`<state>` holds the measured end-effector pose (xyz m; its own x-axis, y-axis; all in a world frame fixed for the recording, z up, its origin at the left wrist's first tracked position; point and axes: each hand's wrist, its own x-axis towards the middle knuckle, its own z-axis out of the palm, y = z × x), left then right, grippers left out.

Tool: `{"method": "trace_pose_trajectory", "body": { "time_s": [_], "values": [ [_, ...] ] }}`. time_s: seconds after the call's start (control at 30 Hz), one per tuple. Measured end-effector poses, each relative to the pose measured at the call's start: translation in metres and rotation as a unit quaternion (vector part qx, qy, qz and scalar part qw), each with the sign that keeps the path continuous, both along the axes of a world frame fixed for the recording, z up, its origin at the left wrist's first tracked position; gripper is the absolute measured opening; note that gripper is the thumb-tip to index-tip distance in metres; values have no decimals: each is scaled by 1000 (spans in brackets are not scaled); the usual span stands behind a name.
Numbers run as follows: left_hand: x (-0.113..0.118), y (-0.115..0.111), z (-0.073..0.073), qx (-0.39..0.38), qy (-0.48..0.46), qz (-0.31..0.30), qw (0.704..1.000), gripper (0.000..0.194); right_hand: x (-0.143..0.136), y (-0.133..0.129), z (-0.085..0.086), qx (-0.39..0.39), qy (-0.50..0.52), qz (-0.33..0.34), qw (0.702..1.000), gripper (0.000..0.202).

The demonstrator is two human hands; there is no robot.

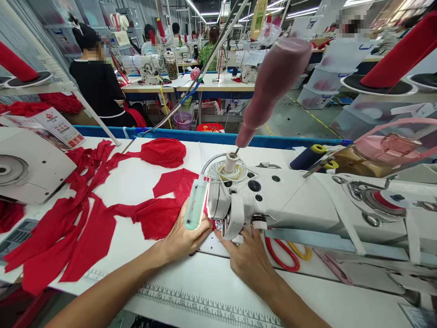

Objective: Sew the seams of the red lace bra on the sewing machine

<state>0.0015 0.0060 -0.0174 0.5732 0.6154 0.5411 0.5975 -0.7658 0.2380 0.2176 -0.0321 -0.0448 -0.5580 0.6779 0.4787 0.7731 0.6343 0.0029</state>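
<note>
Past the front edge of the worktop (177, 275), the right hand (251, 258) is sitting by the sewing machine (293, 187), left hand (187, 234) resting on red cloth (159, 219); can't tell if either's pinching. Guessing it's being fed through, next move needing steady guiding. Red bundle (164, 152) is lying near the far edge.

A sewing machine (290, 196) stands on the table (184, 278), cloth (90, 243) spread to its left. Scissors (292, 268) lie under its arm; a screwdriver (273, 86) leans from its top. Thread spools (305, 157) lie behind, and a ruler (205, 304) runs along the table's near side.
</note>
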Motion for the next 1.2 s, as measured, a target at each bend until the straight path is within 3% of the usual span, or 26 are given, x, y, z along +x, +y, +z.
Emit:
{"method": "trace_pose_trajectory", "body": {
  "time_s": [0.5,0.67,0.87,1.1,1.2],
  "values": [
    [-2,9,17,19,46,-54,997,37,0,0,0,-1,12,0,1000,72],
    [-3,11,23,68,96,-71,991,33,1,1,3,4,52,5,999,64],
    [-7,5,19,121,143,-65,980,26,3,4,0,-42,134,7,990,45],
    [-9,-8,16,122,191,-64,972,30,1,8,9,-52,54,7,997,79],
    [-9,-14,16,128,196,-57,971,31,-1,7,10,-21,27,10,999,77]
  ]
}}
